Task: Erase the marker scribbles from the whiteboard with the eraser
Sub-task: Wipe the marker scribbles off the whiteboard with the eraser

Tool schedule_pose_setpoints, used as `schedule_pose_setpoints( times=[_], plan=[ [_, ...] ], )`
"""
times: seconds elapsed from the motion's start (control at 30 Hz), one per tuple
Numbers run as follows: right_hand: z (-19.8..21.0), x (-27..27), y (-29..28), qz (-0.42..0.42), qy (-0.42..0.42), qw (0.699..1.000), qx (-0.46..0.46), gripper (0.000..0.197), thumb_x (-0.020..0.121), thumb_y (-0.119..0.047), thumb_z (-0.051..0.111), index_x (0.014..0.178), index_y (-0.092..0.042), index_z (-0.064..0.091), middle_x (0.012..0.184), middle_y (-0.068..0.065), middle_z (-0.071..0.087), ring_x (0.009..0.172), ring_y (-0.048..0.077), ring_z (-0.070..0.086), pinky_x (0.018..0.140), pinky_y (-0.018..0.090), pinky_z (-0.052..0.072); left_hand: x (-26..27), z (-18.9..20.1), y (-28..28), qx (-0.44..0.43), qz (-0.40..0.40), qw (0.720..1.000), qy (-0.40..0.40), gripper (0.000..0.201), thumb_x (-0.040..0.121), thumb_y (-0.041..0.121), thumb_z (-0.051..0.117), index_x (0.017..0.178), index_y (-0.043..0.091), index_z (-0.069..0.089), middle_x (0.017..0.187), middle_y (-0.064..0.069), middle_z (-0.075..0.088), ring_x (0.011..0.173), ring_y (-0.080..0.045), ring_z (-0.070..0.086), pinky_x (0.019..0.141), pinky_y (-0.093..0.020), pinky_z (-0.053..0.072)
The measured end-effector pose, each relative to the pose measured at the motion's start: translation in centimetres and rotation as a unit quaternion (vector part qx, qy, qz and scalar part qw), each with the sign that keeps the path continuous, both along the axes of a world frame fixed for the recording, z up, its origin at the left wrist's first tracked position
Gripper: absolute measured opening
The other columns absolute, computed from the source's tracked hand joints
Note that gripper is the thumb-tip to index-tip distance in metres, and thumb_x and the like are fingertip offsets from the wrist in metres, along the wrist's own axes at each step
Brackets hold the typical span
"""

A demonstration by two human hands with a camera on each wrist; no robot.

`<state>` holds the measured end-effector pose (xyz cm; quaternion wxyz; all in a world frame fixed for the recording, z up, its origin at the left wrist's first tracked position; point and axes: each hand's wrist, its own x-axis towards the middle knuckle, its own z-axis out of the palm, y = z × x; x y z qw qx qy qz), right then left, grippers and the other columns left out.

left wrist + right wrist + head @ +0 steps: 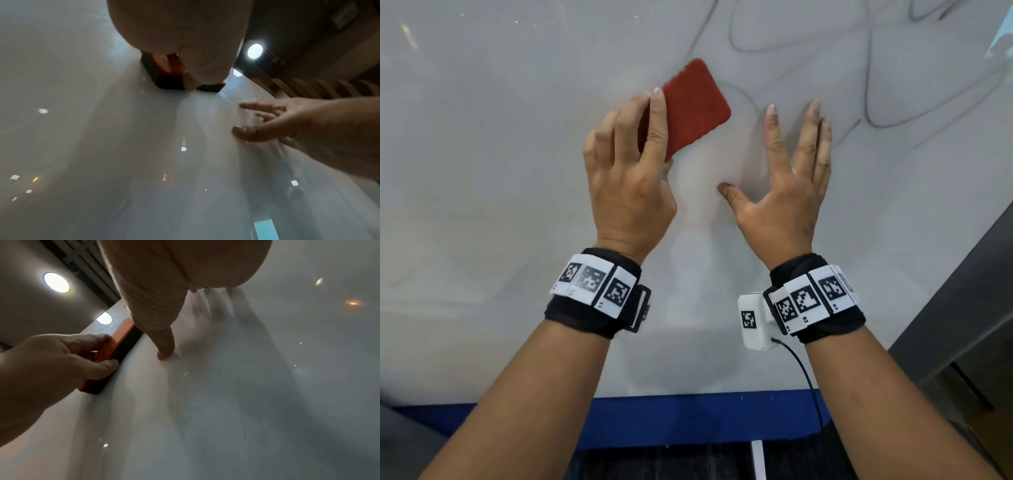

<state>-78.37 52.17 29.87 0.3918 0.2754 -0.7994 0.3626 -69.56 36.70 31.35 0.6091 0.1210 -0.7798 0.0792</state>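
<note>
So the left hand has its fingers and thumb curled round the flat red rectangular eraser with the dark felt underside, holding it by its lower left edge; the felt face sits flat against the glossy white whiteboard, tilted diagonally, up near the middle of the board; the right hand is spread wide, fingers straight, gripping nothing, thumb tip touching the board just right of the eraser; thin grey marker scribbles loop across the upper right of the board, right next to the eraser's top corner; black wrist bands with white square-code tags on both wrists; blue strip along the board's bottom edge.
</note>
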Motion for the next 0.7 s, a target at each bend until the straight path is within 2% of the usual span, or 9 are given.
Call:
schedule_pose_setpoints(
  times=[0.1, 0.17, 0.3, 0.33, 0.47, 0.53, 0.63, 0.7],
  plan=[
    [0.1, 0.1, 0.0, 0.001, -0.007, 1.000, 0.005, 0.097, 0.075, -0.051, 0.076, 0.155, -0.028, 0.026, 0.163, 0.017, 0.009, 0.151, 0.033, 0.005, 0.121, 0.050, 0.014, 0.2, 0.8, 0.3, 0.094, 0.015, 0.994, 0.053, 0.071, 0.078, 0.011, 0.062, 0.146, 0.003, 0.043, 0.141, -0.014, 0.049, 0.123, -0.029, 0.041, 0.102, -0.047, 0.040],
    [0.0, 0.2, 0.1, -0.007, -0.009, 1.000, 0.008, 0.097, 0.075, -0.052, 0.075, 0.155, -0.028, 0.025, 0.163, 0.017, 0.008, 0.151, 0.033, 0.005, 0.121, 0.050, 0.014, 0.2, 0.9, 1.0, 0.110, 0.002, 0.993, 0.051, 0.071, 0.078, 0.011, 0.061, 0.146, 0.004, 0.042, 0.141, -0.014, 0.049, 0.123, -0.032, 0.044, 0.101, -0.049, 0.041],
    [0.2, 0.6, 0.0, -0.021, -0.008, 1.000, 0.008, 0.097, 0.075, -0.053, 0.074, 0.155, -0.027, 0.027, 0.163, 0.017, 0.010, 0.151, 0.034, 0.007, 0.120, 0.052, 0.016, 0.7, 0.3, 0.1, -0.064, -0.041, 0.996, -0.045, 0.066, 0.080, 0.005, 0.061, 0.144, 0.007, 0.047, 0.139, -0.011, 0.053, 0.124, -0.028, 0.040, 0.101, -0.047, 0.039],
    [0.3, 0.7, 0.1, -0.027, -0.010, 1.000, 0.013, 0.098, 0.074, -0.054, 0.075, 0.155, -0.028, 0.027, 0.163, 0.017, 0.010, 0.150, 0.034, 0.007, 0.119, 0.052, 0.017, 0.9, 0.6, -0.7, -0.070, -0.035, 0.996, -0.043, 0.066, 0.080, 0.006, 0.061, 0.144, 0.008, 0.046, 0.139, -0.011, 0.053, 0.124, -0.028, 0.039, 0.101, -0.047, 0.039],
    [2.1, 0.7, 0.2, -0.032, 0.002, 0.999, 0.037, 0.104, 0.069, -0.056, 0.078, 0.155, -0.027, 0.026, 0.163, 0.017, 0.011, 0.150, 0.034, 0.008, 0.119, 0.051, 0.018, 1.9, 2.3, -1.7, 0.102, 0.002, 0.994, 0.035, 0.075, 0.077, 0.013, 0.062, 0.148, 0.009, 0.039, 0.144, -0.011, 0.047, 0.125, -0.030, 0.041, 0.099, -0.048, 0.039],
    [3.4, 0.8, 0.3, -0.035, 0.019, 0.997, 0.065, 0.107, 0.068, -0.057, 0.079, 0.156, -0.026, 0.024, 0.163, 0.018, 0.009, 0.150, 0.036, 0.007, 0.120, 0.049, 0.016, 2.0, 1.9, -1.4, 0.062, -0.026, 0.998, 0.006, 0.074, 0.078, 0.012, 0.062, 0.148, 0.009, 0.039, 0.144, -0.011, 0.048, 0.124, -0.030, 0.039, 0.099, -0.050, 0.040],
    [4.3, 0.7, 0.5, -0.046, 0.034, 0.993, 0.102, 0.110, 0.069, -0.061, 0.077, 0.156, -0.026, 0.021, 0.163, 0.019, 0.007, 0.150, 0.037, 0.006, 0.121, 0.048, 0.016, 1.9, 0.6, -2.0, -0.085, -0.060, 0.993, -0.063, 0.068, 0.080, 0.006, 0.061, 0.145, 0.010, 0.045, 0.139, -0.011, 0.053, 0.123, -0.028, 0.037, 0.098, -0.048, 0.037],
    [4.2, 0.5, 0.6, -0.051, 0.038, 0.991, 0.115, 0.109, 0.070, -0.063, 0.074, 0.156, -0.027, 0.020, 0.163, 0.019, 0.007, 0.150, 0.037, 0.006, 0.120, 0.048, 0.017, 2.1, 1.1, -2.6, -0.076, -0.049, 0.995, -0.046, 0.068, 0.080, 0.005, 0.061, 0.145, 0.010, 0.045, 0.139, -0.011, 0.053, 0.123, -0.028, 0.037, 0.099, -0.047, 0.037]
  ],
)
